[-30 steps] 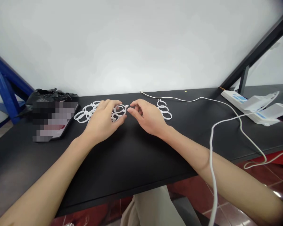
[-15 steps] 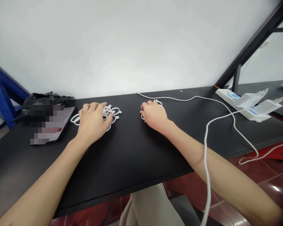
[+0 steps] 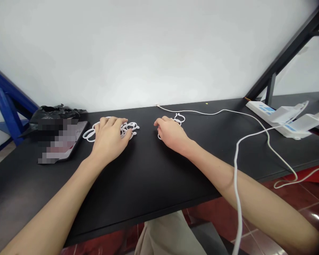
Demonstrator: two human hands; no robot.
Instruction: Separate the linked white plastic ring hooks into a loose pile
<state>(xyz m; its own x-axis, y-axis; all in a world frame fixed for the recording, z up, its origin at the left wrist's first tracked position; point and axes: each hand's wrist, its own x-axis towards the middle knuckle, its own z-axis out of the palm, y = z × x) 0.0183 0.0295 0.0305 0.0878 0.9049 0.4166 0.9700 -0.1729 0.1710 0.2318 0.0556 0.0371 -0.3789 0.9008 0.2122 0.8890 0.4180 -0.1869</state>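
Observation:
My left hand (image 3: pixel 108 138) lies palm down over a loose pile of white open rings with small knobbed ends (image 3: pixel 132 126), like plastic shower curtain rings. Its fingers and thumb are stretched out, and its palm hides much of the pile. To the right, across a gap of black tabletop, my right hand (image 3: pixel 171 132) is curled over a smaller group of similar white rings (image 3: pixel 180 118). Part of one ring (image 3: pixel 158 136) shows under its fingers, which are bent around it; the fingertips are hidden.
A phone-like slab (image 3: pixel 69 148), partly blurred out, lies left by a crumpled black plastic bag (image 3: pixel 55 112). At the right, a white power strip (image 3: pixel 279 122) holds chargers. A white cable (image 3: pixel 236 184) passes over my right forearm. The table (image 3: pixel 149 177) meets a pale wall (image 3: pixel 149 53).
My right hand has shifted slightly left, its fingers loosening a little, and more of the rings behind it show. My left hand stays on its pile; the whole view has shifted slightly.

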